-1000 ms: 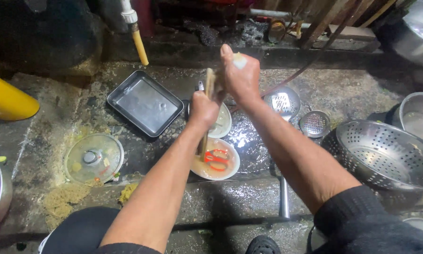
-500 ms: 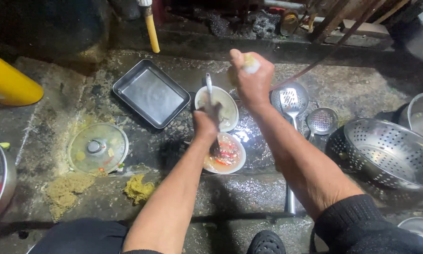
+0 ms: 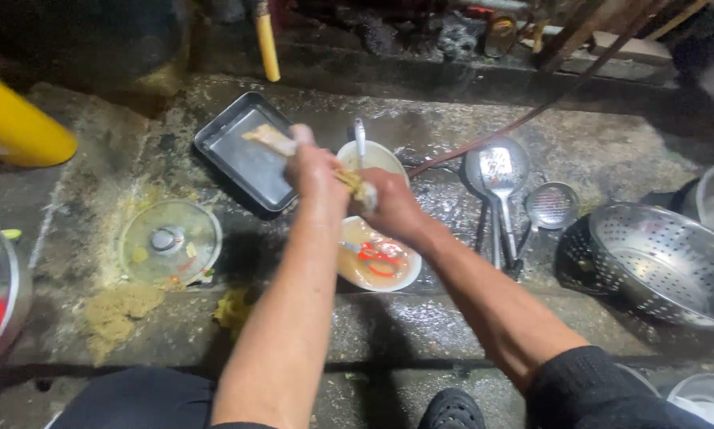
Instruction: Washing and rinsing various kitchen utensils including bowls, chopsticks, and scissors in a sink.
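Head view: left hand [image 3: 313, 163] clenched on a long pale utensil [image 3: 268, 140], held tilted above the metal tray [image 3: 238, 147]; right hand [image 3: 393, 208] clenched on a yellowish scrubbing pad [image 3: 351, 181], pressed against the utensil's near end; both over a soiled bowl [image 3: 377, 266] on the wet concrete floor [image 3: 595, 151]. Likely slip: soapy handle sliding from the grip, dropping into the bowl and splashing. Glass lid [image 3: 169, 241] to the left, slotted spatula [image 3: 500, 171] and colander [image 3: 663, 262] to the right, crowding the floor.
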